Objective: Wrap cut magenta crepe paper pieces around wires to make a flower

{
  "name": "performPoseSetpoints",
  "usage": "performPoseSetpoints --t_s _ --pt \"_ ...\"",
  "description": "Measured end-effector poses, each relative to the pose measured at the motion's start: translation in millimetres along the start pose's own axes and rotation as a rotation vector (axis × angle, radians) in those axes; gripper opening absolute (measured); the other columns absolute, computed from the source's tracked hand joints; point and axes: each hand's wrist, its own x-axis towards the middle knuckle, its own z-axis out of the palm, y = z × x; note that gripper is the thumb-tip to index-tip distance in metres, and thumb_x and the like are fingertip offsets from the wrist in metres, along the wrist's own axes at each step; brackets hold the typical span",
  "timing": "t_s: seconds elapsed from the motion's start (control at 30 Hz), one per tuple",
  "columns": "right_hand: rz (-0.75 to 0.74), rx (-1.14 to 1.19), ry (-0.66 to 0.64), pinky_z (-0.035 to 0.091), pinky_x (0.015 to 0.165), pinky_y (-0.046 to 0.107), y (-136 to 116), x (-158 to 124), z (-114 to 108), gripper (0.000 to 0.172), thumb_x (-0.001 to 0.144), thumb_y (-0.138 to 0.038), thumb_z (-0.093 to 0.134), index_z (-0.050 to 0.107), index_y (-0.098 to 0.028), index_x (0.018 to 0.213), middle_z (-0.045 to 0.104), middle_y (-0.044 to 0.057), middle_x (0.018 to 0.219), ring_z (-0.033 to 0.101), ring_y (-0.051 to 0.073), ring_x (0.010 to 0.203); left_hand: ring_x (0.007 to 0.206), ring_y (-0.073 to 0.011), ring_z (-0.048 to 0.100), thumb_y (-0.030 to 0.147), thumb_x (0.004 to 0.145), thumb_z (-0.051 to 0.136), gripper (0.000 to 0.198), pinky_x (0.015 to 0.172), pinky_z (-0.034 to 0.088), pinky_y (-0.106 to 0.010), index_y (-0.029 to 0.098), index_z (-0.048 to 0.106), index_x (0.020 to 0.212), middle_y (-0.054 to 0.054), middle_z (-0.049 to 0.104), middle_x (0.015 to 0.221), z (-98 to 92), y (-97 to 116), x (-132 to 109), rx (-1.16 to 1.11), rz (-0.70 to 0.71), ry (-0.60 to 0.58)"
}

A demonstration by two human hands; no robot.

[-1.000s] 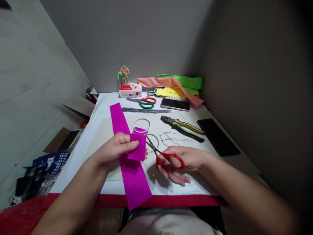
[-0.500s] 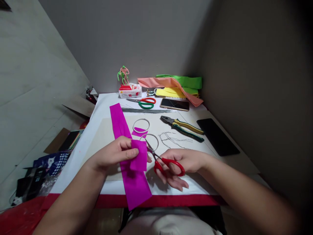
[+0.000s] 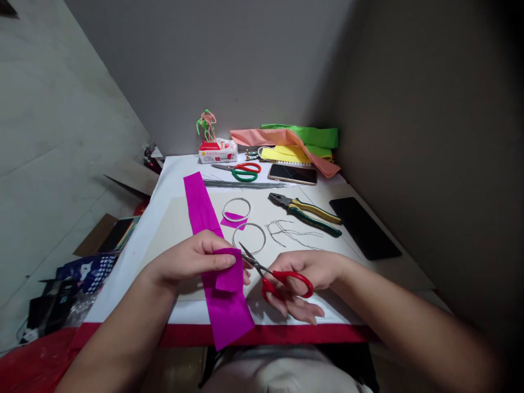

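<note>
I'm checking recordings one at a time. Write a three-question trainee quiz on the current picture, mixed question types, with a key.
1. True or false: the right hand holds the pliers.
2. What colour is the small piece pinched in the left hand? A: yellow. B: magenta. C: green.
3. How many silvery rings lie just beyond the hands?

Key:
1. False; it holds red-handled scissors.
2. B.
3. Two.
</note>
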Motion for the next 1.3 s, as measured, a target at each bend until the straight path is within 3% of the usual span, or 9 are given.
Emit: performPoseSetpoints --t_s 0.17,0.37,0.5,0.63,0.73,0.93,1.03,1.3 --pt "0.035 0.009 -0.069 0.044 0.031 0.016 2 0 -2 0.053 0.080 -0.058 0.064 0.060 -0.005 0.085 0.062 0.003 0.049 0.053 0.010 0.031 0.084 -0.0250 0.071 0.034 0.090 0.058 0.031 0.076 0.054 -0.030 0.011 0.078 0.097 -0.017 0.077 0.093 1.1 6 -2 0.123 0.004 -0.106" --pt "0.080 0.007 -0.009 0.044 0.030 0.016 1 -1 -4 0.054 0.080 -0.059 0.064 0.061 -0.005 0.081 0.061 0.002 0.047 0.054 0.011 0.033 0.085 -0.0220 0.071 0.034 0.091 0.055 0.031 0.075 0.053 -0.026 0.013 0.077 0.098 -0.014 0.077 0.093 -1.5 9 -2 0.274 -0.008 -0.098" --pt "0.076 -0.041 0.075 0.042 0.028 0.016 -3 -4 -2 0.054 0.077 -0.059 0.067 0.060 -0.006 0.078 0.060 0.001 0.047 0.053 0.009 0.032 0.084 -0.0226 0.071 0.034 0.090 0.058 0.030 0.075 0.053 -0.027 0.012 0.077 0.096 -0.013 0.077 0.091 -4.7 5 -4 0.278 0.001 -0.010" --pt "-0.019 -0.099 0.169 0.042 0.031 0.015 -2 2 3 0.051 0.077 -0.059 0.067 0.058 -0.008 0.079 0.062 0.001 0.049 0.054 0.009 0.033 0.076 -0.0201 0.068 0.037 0.087 0.061 0.029 0.069 0.052 -0.026 0.013 0.077 0.093 -0.009 0.075 0.081 -4.4 3 -2 0.275 0.048 0.079" --pt "-0.111 -0.104 0.287 0.046 0.035 0.015 2 12 10 0.050 0.074 -0.057 0.071 0.054 -0.011 0.084 0.063 0.000 0.053 0.056 0.008 0.037 0.086 -0.0213 0.068 0.038 0.088 0.060 0.029 0.074 0.053 -0.027 0.014 0.076 0.097 -0.010 0.076 0.091 -3.6 2 2 0.218 0.065 0.184" --pt "-0.196 -0.119 0.398 0.045 0.039 0.015 9 28 19 0.046 0.076 -0.055 0.070 0.052 -0.013 0.081 0.063 -0.002 0.054 0.053 0.006 0.038 0.095 -0.0224 0.068 0.037 0.087 0.063 0.028 0.085 0.051 -0.030 0.015 0.075 0.100 -0.012 0.075 0.103 -0.1 1 7 0.077 0.076 0.296" --pt "-0.186 -0.123 0.416 0.044 0.039 0.015 11 30 18 0.046 0.076 -0.055 0.070 0.052 -0.013 0.081 0.063 -0.001 0.053 0.053 0.006 0.038 0.102 -0.0242 0.067 0.038 0.086 0.064 0.031 0.089 0.050 -0.032 0.015 0.074 0.103 -0.013 0.073 0.110 3.8 3 9 0.006 0.087 0.334" --pt "-0.183 -0.076 0.352 0.046 0.039 0.017 12 27 14 0.049 0.076 -0.059 0.067 0.052 -0.013 0.082 0.061 -0.001 0.052 0.052 0.007 0.036 0.096 -0.0228 0.069 0.037 0.086 0.065 0.028 0.090 0.049 -0.031 0.015 0.076 0.098 -0.011 0.076 0.104 4.0 2 8 -0.117 0.076 0.368"
